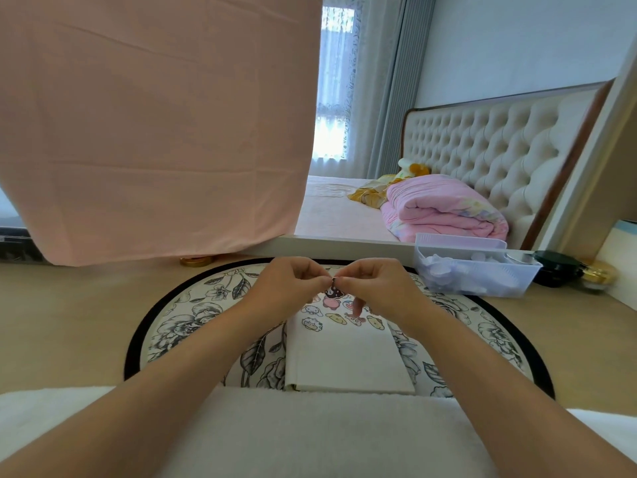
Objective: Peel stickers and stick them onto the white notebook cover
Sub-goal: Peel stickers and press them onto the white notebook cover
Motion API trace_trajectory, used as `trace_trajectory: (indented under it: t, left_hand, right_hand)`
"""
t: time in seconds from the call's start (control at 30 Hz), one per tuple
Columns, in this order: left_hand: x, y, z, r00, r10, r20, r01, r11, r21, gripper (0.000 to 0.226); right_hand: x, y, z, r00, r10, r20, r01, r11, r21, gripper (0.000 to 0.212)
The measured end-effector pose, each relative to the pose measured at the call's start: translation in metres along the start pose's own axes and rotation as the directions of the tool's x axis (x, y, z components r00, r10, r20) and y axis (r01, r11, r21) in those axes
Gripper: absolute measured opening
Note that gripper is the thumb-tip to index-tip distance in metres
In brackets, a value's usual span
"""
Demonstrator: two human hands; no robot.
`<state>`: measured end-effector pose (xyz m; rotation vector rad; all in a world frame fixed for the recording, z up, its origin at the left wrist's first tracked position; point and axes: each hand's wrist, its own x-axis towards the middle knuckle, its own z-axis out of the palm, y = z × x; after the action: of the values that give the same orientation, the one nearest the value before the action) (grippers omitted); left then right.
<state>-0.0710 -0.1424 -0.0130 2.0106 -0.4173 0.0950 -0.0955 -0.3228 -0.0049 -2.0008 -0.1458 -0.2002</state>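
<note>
Sticker [333,290] between left grip [293,283], right grip [376,287]

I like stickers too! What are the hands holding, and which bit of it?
A small dark cartoon sticker. The left hand and right hand both pinch its top edge with their fingertips, above the white notebook.

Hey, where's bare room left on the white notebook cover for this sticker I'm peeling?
The near half of the white notebook cover is bare, from the rows of cartoon stickers down to its edge by the pale towel. The far end, under the left hand and right hand pinching the small dark sticker, is crowded.
</note>
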Motion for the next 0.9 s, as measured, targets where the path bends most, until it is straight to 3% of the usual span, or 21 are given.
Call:
trace_trajectory:
  t: [0.23,0.4,0.53,0.77,0.9]
  left_hand:
    - [0.003,-0.007,0.007,0.997,0.082,-0.013,-0.08,0.993,0.081,0.01]
    - [0.002,-0.01,0.006,0.998,0.062,-0.014,-0.062,0.998,-0.028,0.008]
    - [0.0,-0.013,0.005,0.998,0.039,-0.043,-0.04,0.999,-0.018,0.011]
    - [-0.001,-0.018,0.007,0.997,0.005,-0.08,-0.007,0.999,-0.035,0.013]
    - [-0.004,-0.016,0.009,0.996,0.047,-0.077,-0.048,0.999,-0.003,0.014]
  right_hand:
    - [0.006,0.006,0.0,0.997,-0.078,0.0,0.077,0.979,-0.191,0.013]
    - [0.004,0.004,0.005,0.996,-0.069,-0.051,0.059,0.984,-0.166,0.013]
    - [0.001,0.004,0.01,0.996,-0.054,-0.07,0.044,0.989,-0.141,0.016]
    - [0.0,0.007,0.02,0.968,-0.19,-0.167,0.135,0.946,-0.294,0.011]
    - [-0.001,0.011,0.021,0.938,-0.299,-0.177,0.18,0.854,-0.489,0.007]
